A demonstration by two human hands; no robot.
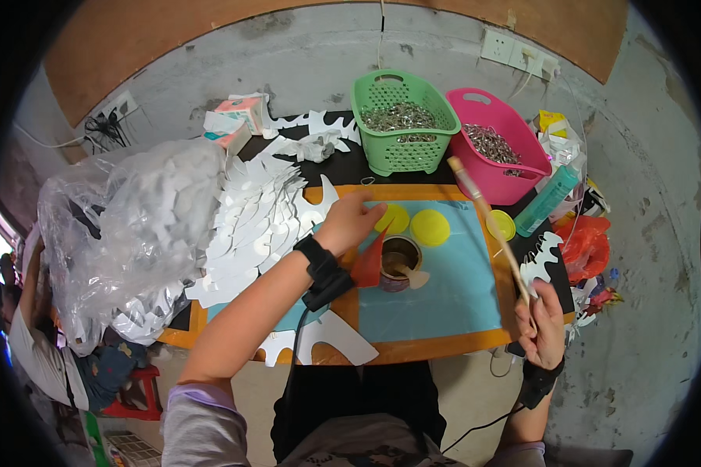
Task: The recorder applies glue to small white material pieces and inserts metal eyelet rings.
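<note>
My left hand (pixel 352 221), with a black strap at its wrist, reaches over the middle of the table, fingertips at the edge of a yellow round disc (pixel 394 219). A pointed red piece (pixel 370 261) lies just below it; whether my fingers touch either is hidden. Beside the red piece stands an open can (pixel 401 253) with brown inside and a pale flat tool (pixel 417 277) leaning over its rim. At the right, my right hand (pixel 543 327) is closed around the lower end of a long wooden-handled brush (pixel 497 226), its tan tip pointing up and away.
White cut-out sheets (pixel 261 222) are heaped left, beside a big clear bag (pixel 132 218). Green (pixel 405 152) and pink (pixel 514 167) baskets hold small metal parts at the back. More yellow discs (pixel 430 228) lie on the blue sheet (pixel 452 296). A teal bottle (pixel 547 201) lies right. Someone sits far left.
</note>
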